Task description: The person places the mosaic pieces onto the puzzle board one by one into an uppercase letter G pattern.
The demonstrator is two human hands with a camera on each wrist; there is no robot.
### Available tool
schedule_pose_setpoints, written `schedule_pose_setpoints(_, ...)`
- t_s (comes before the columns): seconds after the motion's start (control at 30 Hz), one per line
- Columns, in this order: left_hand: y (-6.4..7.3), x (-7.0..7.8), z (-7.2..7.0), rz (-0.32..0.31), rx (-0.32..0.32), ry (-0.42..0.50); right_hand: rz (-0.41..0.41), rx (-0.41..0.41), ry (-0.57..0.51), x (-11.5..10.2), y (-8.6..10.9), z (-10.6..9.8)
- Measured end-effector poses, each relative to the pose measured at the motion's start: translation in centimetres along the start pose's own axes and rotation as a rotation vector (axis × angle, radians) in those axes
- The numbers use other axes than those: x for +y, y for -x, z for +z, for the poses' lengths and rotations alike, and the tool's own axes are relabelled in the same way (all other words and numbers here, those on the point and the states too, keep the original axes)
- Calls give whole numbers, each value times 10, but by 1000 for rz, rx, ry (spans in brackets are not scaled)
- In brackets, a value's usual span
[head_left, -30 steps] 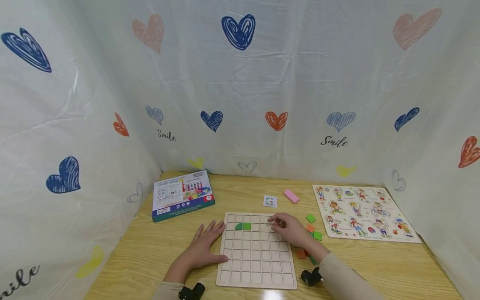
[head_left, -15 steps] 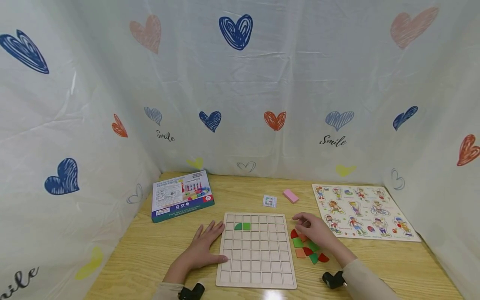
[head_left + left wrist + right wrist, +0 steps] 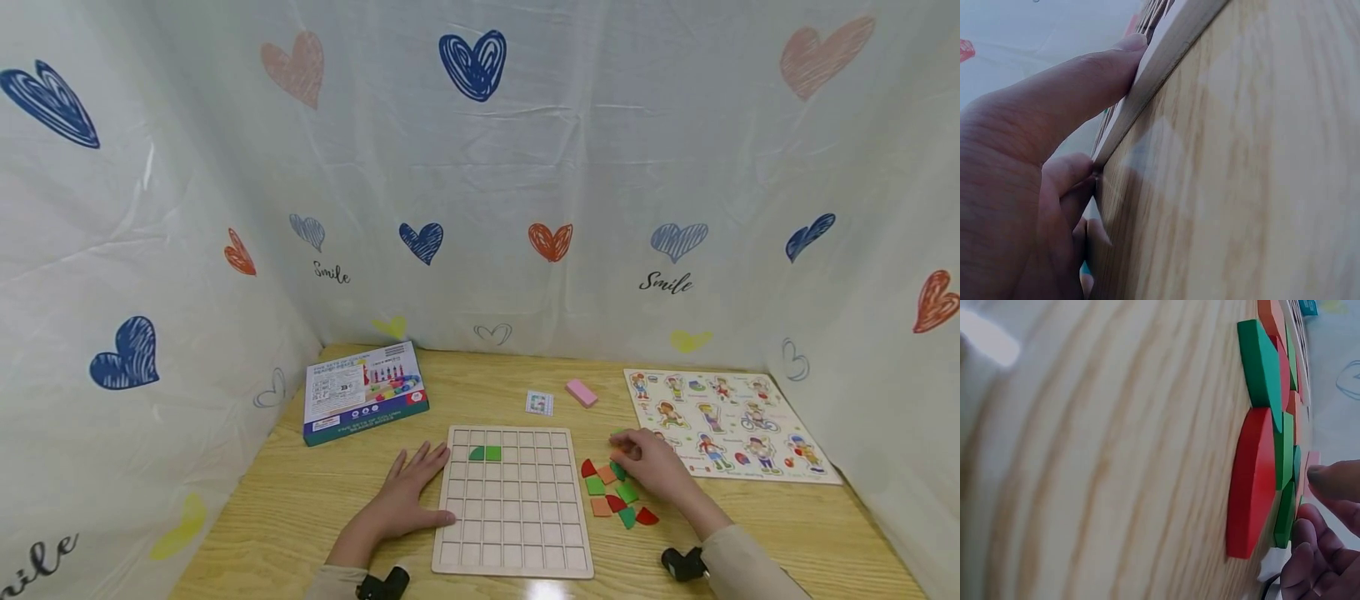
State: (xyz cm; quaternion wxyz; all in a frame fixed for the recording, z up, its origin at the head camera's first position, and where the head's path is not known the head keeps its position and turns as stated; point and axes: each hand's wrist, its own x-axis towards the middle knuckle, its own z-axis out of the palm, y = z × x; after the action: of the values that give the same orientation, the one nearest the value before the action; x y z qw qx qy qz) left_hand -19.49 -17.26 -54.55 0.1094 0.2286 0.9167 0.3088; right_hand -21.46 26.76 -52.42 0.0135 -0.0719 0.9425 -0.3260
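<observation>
**Right hand at crowded pieces, left hand on board edge**

Risk, in my judgement: the loose pieces (image 3: pixel 627 492) lie touching or nearly so, so a low sweep of the right hand (image 3: pixel 654 465) could scatter them or lift the wrong one. A firm push from the left hand (image 3: pixel 405 498) could shift the board (image 3: pixel 512 510) and unseat the green square (image 3: pixel 492 453) and quarter-circle (image 3: pixel 477 454) side by side in its second row.

Right fingers are bent at the pile's far end, beside the puzzle (image 3: pixel 738 429); whether they pinch a piece cannot be told. Left fingers are straight and spread along the board's left edge, thumb on the rim.

Against half a second ago, the right hand has shifted rightward, exposing a teal piece (image 3: pixel 617 470); board, square and quarter-circle are unchanged.
</observation>
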Motion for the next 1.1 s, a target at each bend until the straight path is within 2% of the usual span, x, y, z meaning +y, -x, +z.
schedule_pose_setpoints(0.23, 0, 1, -1, 5, -3, -1, 1, -5, 44, 2, -1, 1)
schedule_pose_setpoints(0.63, 1, 0, 0, 3, 1, -4, 31, -35, 40, 1, -3, 0)
schedule_pose_setpoints(0.97, 1, 0, 0, -10, -2, -9, -59, -17, 52, 5, -2, 1)
schedule_pose_setpoints(1.1, 0, 1, 0, -2, -2, -5, -38, -20, 11, 5, -2, 2)
